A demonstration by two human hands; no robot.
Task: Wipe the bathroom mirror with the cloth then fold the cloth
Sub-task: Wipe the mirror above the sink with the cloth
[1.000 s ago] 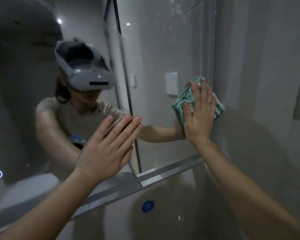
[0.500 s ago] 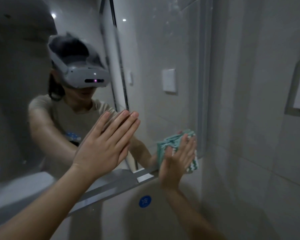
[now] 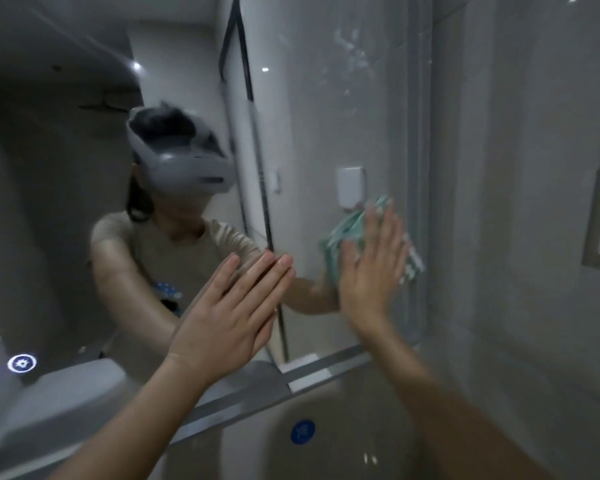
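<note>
Your right hand (image 3: pixel 369 271) lies flat with fingers spread, pressing the green-and-white cloth (image 3: pixel 343 233) against the mirror (image 3: pixel 319 116) near its right edge. Your left hand (image 3: pixel 229 313) is open and empty, palm flat on the glass beside it

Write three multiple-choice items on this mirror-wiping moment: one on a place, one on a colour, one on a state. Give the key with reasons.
1. Where is the cloth?
A. near the mirror's right edge
B. on the basin
C. in the left hand

2. What colour is the cloth?
A. red
B. green and white
C. black

3. How is the left hand?
A. clenched in a fist
B. gripping the cloth
C. open, fingers straight

Key:
1 A, the right hand presses it flat on the mirror by the right frame.
2 B, green with white stripes shows around the hand.
3 C, it is flat and empty against the glass.
</note>
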